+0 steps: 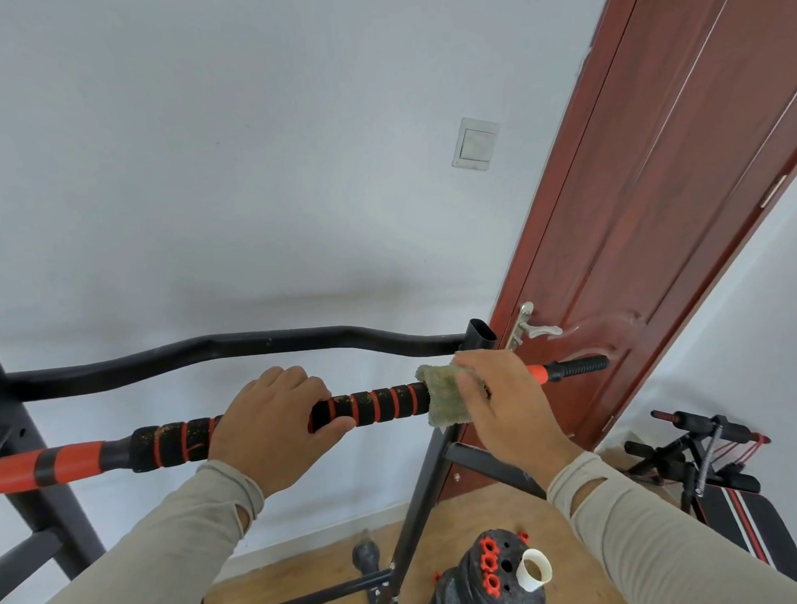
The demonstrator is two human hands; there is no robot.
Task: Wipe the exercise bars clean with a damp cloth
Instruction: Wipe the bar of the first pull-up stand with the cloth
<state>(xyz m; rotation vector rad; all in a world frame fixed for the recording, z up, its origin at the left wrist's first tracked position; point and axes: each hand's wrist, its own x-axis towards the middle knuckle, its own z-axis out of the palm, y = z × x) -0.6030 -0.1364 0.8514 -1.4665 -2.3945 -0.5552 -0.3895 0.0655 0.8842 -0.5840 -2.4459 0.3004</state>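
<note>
Nearest, two hands work one striped bar (383, 405): the left hand (274, 432) curls round its middle to steady it, and the right hand (506, 406) pinches one green cloth (444, 393) wrapped over the bar. Wiping seems under way; next the cloth likely slides along the speckled grip. Beyond runs one black pull-up bar (234, 352).

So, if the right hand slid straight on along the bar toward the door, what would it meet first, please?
Probably the orange collar just beyond the cloth that the right hand holds on the bar; past it comes the black threaded end, then perhaps the door.
</note>
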